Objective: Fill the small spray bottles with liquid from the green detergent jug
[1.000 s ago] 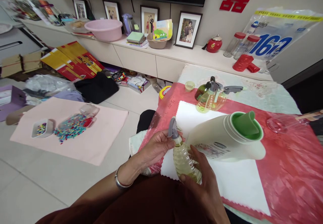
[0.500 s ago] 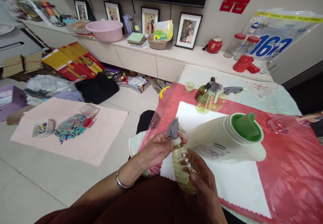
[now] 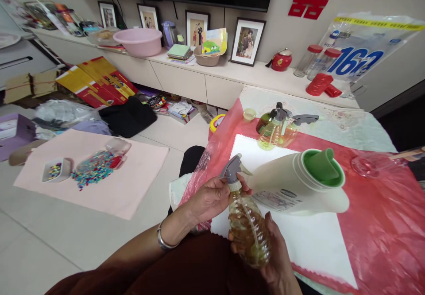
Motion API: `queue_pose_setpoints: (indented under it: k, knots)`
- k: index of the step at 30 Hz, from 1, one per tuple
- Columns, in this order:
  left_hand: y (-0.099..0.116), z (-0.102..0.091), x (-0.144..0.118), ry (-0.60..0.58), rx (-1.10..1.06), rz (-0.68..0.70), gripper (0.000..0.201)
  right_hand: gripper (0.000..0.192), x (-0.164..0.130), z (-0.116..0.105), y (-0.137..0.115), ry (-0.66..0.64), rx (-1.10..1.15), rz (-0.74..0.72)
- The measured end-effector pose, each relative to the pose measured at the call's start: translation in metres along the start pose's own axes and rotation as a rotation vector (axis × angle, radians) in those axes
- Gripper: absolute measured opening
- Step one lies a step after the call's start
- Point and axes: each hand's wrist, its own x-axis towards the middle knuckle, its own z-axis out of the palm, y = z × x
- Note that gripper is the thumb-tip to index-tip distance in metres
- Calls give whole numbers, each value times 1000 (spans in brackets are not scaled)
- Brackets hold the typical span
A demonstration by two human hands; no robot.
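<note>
A clear ribbed spray bottle (image 3: 247, 224) with yellowish liquid and a grey trigger head is held tilted in front of me. My left hand (image 3: 210, 197) grips its white collar just below the trigger head. Around the lower body curls my right hand (image 3: 277, 253), its fingers partly hidden behind the bottle. Right beside the bottle stands a large cream jug (image 3: 282, 180) with a green piece (image 3: 323, 166) in its mouth. Further back on the table are other spray bottles (image 3: 270, 133) with grey triggers and a small pale cup (image 3: 249, 114).
White paper (image 3: 318, 242) and red plastic sheeting (image 3: 381, 224) cover the table. A clear plastic item (image 3: 365, 165) lies at the right. On the floor at left, a pink mat (image 3: 129, 188) bears a pile of colourful small pieces (image 3: 94, 171) and a white container (image 3: 55, 171).
The spray bottle has turned in my hands, and its trigger head has shifted slightly right. My right hand has moved lower, with its fingers now under the bottle's body.
</note>
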Motion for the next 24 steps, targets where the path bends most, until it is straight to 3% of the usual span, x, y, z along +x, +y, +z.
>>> queue_pose_setpoints:
  k: [2, 5, 8, 12, 16, 19, 24]
  knots:
    - [0, 2, 0, 14, -3, 0, 32, 69, 1, 7, -1, 38, 13, -33]
    - [0, 8, 0, 58, -6, 20, 28, 63, 1, 21, -4, 25, -4, -149]
    - [-1, 11, 1, 91, 25, 49, 37, 60, 1, 29, -4, 20, 0, -220]
    - [-5, 11, 5, 71, 57, 83, 37, 66, 3, 20, -1, 78, 56, -92]
    - [-7, 15, 7, 7, 3, 98, 30, 70, 8, 10, 1, -55, 99, 63]
    - [-8, 18, 5, 23, -24, 94, 32, 71, 10, 10, 3, -132, 126, 71]
    - [-8, 17, 5, 59, -8, 117, 27, 63, 13, 11, 9, -68, 151, 5]
